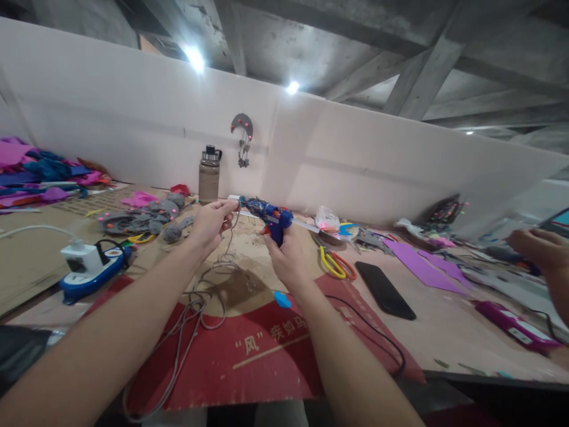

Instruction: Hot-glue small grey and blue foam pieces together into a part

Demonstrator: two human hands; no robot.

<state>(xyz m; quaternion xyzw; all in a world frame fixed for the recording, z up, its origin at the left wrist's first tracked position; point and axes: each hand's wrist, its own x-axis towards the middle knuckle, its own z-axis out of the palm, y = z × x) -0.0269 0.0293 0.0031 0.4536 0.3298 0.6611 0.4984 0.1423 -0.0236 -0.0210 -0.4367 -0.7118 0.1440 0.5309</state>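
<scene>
Left fingers (227, 206) on grey cord (194, 296), right fingers (272, 248) round glue gun (274, 219)

With the left, thumb and fingertips pressed together, I pinch the grey cord right by the nozzle; the rest drops in loose loops over a red sheet (195, 373) printed with pale characters. My right fingers curl about the blue handle of the glue gun, which I hold above the counter (440, 332), nozzle aimed left, a glue stick (306, 225) poking out behind.

From the left I have a heap of pink, purple and teal scraps (48, 169), then a blue power strip (91, 281) with a white charger (82, 260) on it. Next come grey cut-outs (118, 222) dotted with pink. A bottle (208, 181) stands upright before the white partition (338, 148), where a grey crescent (242, 123) hangs. A blue scrap (281, 299) lies by my right wrist; beyond it, scissors (336, 264) with yellow and red handles, a black phone (384, 290) and a purple sheet (418, 265). Farthest right, a magenta case (515, 326) lies below another person's hand (540, 243).
</scene>
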